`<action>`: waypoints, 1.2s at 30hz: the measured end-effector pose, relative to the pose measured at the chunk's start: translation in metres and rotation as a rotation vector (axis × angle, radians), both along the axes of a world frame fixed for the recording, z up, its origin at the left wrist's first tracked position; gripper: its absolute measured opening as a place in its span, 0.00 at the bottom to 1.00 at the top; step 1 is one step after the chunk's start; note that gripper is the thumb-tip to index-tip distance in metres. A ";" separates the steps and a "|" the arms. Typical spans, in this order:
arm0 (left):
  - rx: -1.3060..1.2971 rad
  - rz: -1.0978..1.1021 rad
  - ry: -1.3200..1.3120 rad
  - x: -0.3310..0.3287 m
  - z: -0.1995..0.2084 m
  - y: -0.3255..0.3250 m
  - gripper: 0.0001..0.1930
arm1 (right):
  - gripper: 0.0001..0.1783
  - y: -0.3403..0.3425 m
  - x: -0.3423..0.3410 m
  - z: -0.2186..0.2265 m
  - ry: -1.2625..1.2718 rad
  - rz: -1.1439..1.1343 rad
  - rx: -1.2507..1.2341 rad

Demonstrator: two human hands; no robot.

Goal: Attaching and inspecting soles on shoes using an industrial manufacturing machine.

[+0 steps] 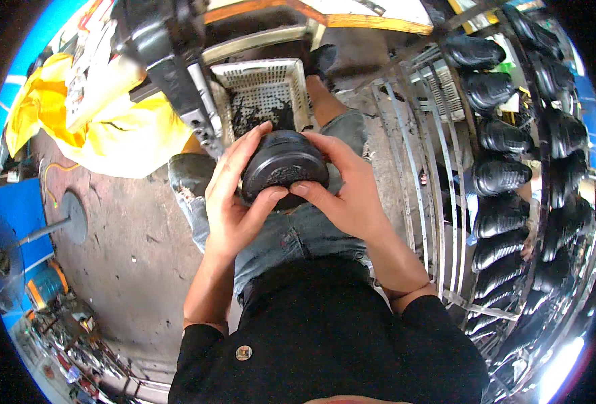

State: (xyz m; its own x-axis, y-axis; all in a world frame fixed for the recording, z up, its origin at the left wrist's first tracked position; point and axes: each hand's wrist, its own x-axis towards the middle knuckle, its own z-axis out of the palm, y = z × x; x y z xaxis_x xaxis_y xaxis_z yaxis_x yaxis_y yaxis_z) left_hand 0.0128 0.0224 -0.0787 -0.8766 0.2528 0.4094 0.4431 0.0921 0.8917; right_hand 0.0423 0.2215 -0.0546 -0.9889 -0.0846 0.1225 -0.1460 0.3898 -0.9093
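Observation:
A black shoe [283,161] is held between both hands above my lap, one rounded end turned up toward me. My left hand [234,185] wraps its left side, with the thumb pressed on the near edge. On the right side my right hand [345,185] grips it the same way, and the two thumbs almost meet. The far end of the shoe is hidden beneath. Just beyond my left fingers the narrow metal tip of a black machine arm [183,87] points down, close to the hand. I cannot tell whether it touches the shoe.
A pale plastic crate [303,84] with black scraps stands between my legs. Metal racks [456,202] holding many black shoes [503,176] line the right. Yellow cloth [133,138] hangs at the left, near a round-based stand [74,215]. A white-topped table [379,15] is ahead.

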 end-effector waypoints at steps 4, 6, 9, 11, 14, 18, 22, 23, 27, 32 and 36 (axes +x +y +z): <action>0.020 -0.044 -0.048 0.004 0.003 0.010 0.39 | 0.32 0.008 0.009 0.010 -0.015 -0.072 -0.116; 0.007 -0.055 -0.048 0.006 0.004 0.014 0.39 | 0.31 0.011 0.014 0.018 0.013 -0.105 -0.089; -0.005 -0.086 -0.025 0.009 0.007 0.020 0.39 | 0.31 0.014 0.023 0.024 0.045 -0.153 -0.055; 0.032 -0.107 -0.043 0.015 0.007 0.024 0.38 | 0.31 0.016 0.030 0.028 0.058 -0.181 -0.044; 0.094 -0.141 -0.020 0.019 0.008 0.033 0.35 | 0.31 0.020 0.042 0.037 0.064 -0.233 0.012; 0.135 -0.220 0.065 0.027 0.011 0.047 0.29 | 0.39 0.031 0.063 0.052 0.117 -0.277 0.171; 0.083 -0.443 0.209 0.031 0.015 0.071 0.19 | 0.40 0.063 0.098 0.070 0.176 -0.172 0.308; 0.049 -0.502 0.254 0.033 0.018 0.077 0.18 | 0.40 0.071 0.118 0.077 0.143 -0.212 0.288; 0.106 -0.676 0.081 0.048 0.014 0.098 0.21 | 0.42 0.107 0.235 0.127 0.050 -0.662 0.515; -0.032 -0.854 -0.258 0.049 -0.016 0.098 0.19 | 0.37 0.080 0.391 0.233 -0.095 -1.382 1.091; -0.065 -0.827 -0.356 0.058 -0.034 0.095 0.18 | 0.33 0.092 0.437 0.239 0.214 -1.796 1.172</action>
State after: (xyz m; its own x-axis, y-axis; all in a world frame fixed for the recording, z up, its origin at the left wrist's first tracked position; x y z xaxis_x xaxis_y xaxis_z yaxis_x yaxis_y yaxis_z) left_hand 0.0703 0.1173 -0.1123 -0.4764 0.8721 0.1117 0.0888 -0.0787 0.9929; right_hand 0.4789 0.3136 0.1846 -0.0496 0.5784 0.8142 0.8811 0.4092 -0.2370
